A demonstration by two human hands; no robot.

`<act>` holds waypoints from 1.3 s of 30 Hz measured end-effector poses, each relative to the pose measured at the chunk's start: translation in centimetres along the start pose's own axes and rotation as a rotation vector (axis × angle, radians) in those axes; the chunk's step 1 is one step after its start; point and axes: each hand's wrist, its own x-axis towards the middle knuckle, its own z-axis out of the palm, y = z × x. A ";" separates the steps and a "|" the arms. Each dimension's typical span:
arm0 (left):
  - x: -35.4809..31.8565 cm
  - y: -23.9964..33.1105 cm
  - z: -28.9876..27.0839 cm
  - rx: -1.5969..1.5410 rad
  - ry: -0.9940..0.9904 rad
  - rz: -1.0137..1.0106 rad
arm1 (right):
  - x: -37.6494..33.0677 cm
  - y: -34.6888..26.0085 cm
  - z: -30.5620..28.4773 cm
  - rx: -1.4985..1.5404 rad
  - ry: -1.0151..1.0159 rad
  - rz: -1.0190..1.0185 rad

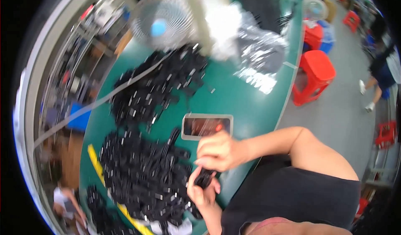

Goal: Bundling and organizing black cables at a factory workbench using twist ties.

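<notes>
A small coiled black cable (204,178) is between my two hands, close in front of my body. My left hand (202,195) holds it from below, fingers curled around it. From above, my right hand (218,152) closes with bent fingers at the top of the same coil. Some blur hides the exact finger contact. Just left of my hands lies a large heap of bundled black cables (146,176) with shiny metal ends. Beyond my right hand, a phone (206,126) in a pale case lies flat on the green table (246,105).
Farther off lies a second pile of black cables (163,84). A fan (161,24) and clear plastic bags (263,51) are at the far side. Yellow tape (95,164) runs along the left edge. Red stools (315,72) stand on the floor to the right, where a person walks.
</notes>
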 end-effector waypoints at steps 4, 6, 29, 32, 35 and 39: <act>0.7 -0.9 0.2 -0.081 0.146 -0.198 | 0.3 0.0 -0.2 0.156 -0.080 -0.013; 0.9 -1.4 0.3 -0.237 0.188 -0.302 | -0.5 -0.8 1.2 0.416 -0.049 0.265; 3.1 5.0 -3.9 -0.635 0.159 0.320 | 5.2 9.6 4.1 -0.120 -0.174 0.510; 4.2 7.4 -4.0 -0.682 0.124 0.453 | 6.0 15.4 3.7 -0.714 -0.314 0.433; 4.7 4.8 -4.9 -0.564 0.075 0.349 | 6.4 19.2 3.9 -1.000 -0.404 0.369; 4.2 2.8 -6.1 -0.512 0.194 0.226 | 7.4 19.4 4.8 -1.029 -0.484 0.334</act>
